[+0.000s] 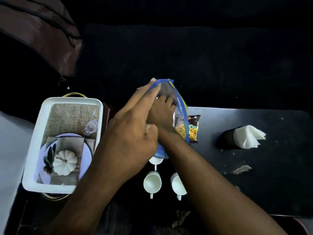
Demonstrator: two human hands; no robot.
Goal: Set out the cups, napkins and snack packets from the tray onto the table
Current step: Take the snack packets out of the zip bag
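While three white cups (152, 183) stand nearest on the table (271, 175), left hand (128, 133) and right hand (161, 112) both grip the blue snack packet (183, 106) above it; beyond, napkins (248, 137). Next: lay it beside the dark packet (193, 128).

head view, close, steeply down, dim table (271, 167)

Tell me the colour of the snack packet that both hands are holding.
Mostly blue, with a clear window showing yellow-orange snacks: the snack packet, seen in the head view, the only one.
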